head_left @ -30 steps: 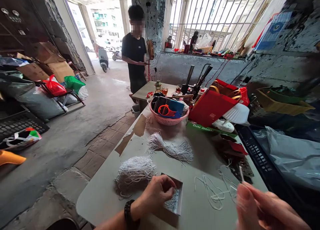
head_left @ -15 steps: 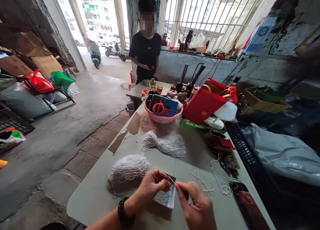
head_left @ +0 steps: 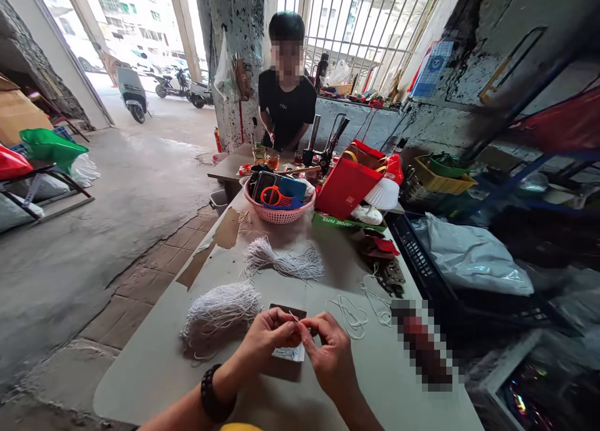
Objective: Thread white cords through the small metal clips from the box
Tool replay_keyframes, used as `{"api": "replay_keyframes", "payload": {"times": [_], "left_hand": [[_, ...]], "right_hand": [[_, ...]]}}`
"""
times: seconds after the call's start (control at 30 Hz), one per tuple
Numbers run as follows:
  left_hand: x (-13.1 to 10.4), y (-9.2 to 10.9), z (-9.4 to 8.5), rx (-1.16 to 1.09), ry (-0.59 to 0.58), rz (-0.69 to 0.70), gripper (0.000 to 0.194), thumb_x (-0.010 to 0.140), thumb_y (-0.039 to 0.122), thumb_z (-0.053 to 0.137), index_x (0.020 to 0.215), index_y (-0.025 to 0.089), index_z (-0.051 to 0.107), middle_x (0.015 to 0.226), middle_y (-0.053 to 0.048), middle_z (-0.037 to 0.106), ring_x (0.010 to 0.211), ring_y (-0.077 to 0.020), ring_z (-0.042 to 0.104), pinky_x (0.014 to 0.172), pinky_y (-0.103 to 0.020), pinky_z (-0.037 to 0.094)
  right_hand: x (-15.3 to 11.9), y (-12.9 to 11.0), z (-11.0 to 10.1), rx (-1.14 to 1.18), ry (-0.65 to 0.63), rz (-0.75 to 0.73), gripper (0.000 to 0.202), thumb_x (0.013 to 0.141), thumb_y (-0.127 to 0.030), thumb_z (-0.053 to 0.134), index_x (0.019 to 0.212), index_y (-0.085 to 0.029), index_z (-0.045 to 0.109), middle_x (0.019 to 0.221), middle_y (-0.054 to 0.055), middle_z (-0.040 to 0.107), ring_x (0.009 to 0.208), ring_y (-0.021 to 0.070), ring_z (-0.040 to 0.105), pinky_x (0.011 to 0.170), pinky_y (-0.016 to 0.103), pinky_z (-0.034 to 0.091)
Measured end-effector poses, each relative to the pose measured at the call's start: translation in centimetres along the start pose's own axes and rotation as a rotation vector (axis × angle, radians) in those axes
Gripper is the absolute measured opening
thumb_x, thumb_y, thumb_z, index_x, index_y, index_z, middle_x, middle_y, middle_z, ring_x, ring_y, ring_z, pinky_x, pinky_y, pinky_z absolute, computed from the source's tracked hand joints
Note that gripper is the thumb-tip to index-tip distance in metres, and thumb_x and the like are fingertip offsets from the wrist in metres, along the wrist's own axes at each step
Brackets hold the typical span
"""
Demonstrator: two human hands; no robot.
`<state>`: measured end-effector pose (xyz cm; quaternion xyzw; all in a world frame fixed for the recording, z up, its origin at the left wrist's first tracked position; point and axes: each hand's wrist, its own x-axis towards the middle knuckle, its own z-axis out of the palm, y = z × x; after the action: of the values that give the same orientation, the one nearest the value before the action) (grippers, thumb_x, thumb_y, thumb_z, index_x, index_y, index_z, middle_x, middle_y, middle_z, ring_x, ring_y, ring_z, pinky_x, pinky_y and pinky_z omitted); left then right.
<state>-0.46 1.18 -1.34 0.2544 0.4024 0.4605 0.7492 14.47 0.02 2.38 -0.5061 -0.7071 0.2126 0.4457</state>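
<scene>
A thin piece of white string [head_left: 294, 317] runs between my hands above a small open box [head_left: 281, 370]. My left hand [head_left: 267, 337], with a dark beaded bracelet at the wrist, pinches one part of it. The fingertips of my right hand [head_left: 330, 350] are closed on it too, close against the left ones. Short white strings lie inside the box, partly hidden by my hands. Left of the box rests a thick bundle of white string [head_left: 220, 312]. Another bundle [head_left: 281, 261], narrowed in the middle, lies farther back. Loose cord loops [head_left: 351, 318] are to the right.
Beyond the bundles stands a pink basket [head_left: 280, 215] full of items. A red paper bag [head_left: 347, 184] and a white lampshade [head_left: 383, 192] are at the back right. A person in a black T-shirt [head_left: 287, 109] is at the far end. Black crates [head_left: 417, 256] flank the table's right side.
My hands have come together, closing the gap between their fingertips. The view has swung to the right. The person at the far end now leans over the table.
</scene>
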Motion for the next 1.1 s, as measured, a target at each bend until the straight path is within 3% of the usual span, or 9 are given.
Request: {"api": "replay_keyframes", "payload": {"times": [0.27,0.47,0.7,0.9,1.1], "left_hand": [[-1.3,1.3,0.5,0.348,0.039,0.165,0.048,0.055,0.058,0.083,0.065,0.014,0.068,0.056,-0.002,0.068,0.052,-0.0113,0.059,0.052,-0.022,0.047],[-2.0,2.8,1.2,0.394,0.185,0.266,0.037,0.061,0.05,0.081,0.072,0.015,0.075,0.066,-0.006,0.075,0.058,-0.0158,0.066,0.057,-0.025,0.053],[-2.2,2.9,1.6,0.429,0.318,0.38,0.036,0.062,0.049,0.081,0.073,0.015,0.077,0.073,-0.009,0.078,0.061,-0.0184,0.071,0.059,-0.026,0.057],[-2.6,2.5,1.8,0.473,0.357,0.48,0.032,0.065,0.045,0.08,0.077,0.015,0.078,0.076,-0.009,0.078,0.066,-0.0199,0.073,0.063,-0.028,0.059],[-2.9,2.3,1.6,0.551,0.307,0.536,0.022,0.072,0.039,0.077,0.08,0.018,0.079,0.081,-0.007,0.079,0.07,-0.0189,0.072,0.066,-0.026,0.058]], "right_hand": [[0.9,-0.8,-0.7,0.183,-0.133,0.22,0.02,0.081,-0.032,0.062,0.069,-0.018,0.07,0.064,0.001,0.062,0.056,0.0111,0.051,0.053,0.023,0.04],[1.2,-1.4,-1.3,0.279,-0.04,0.38,0.024,0.079,-0.04,0.066,0.072,-0.017,0.07,0.057,-0.002,0.054,0.051,0.009,0.04,0.05,0.023,0.034],[1.3,-2.4,-0.9,0.509,-0.124,0.576,0.025,0.069,-0.04,0.069,0.064,-0.016,0.064,0.054,-0.002,0.054,0.05,0.0089,0.043,0.047,0.022,0.033],[1.5,-2.6,-0.5,0.514,-0.095,0.553,0.023,0.07,-0.038,0.07,0.063,-0.017,0.064,0.052,-0.003,0.055,0.049,0.0086,0.044,0.047,0.022,0.034],[1.7,-2.1,0.2,0.414,-0.041,0.434,0.017,0.072,-0.036,0.074,0.072,-0.019,0.076,0.063,0.001,0.065,0.055,0.0101,0.049,0.054,0.024,0.04]]}}
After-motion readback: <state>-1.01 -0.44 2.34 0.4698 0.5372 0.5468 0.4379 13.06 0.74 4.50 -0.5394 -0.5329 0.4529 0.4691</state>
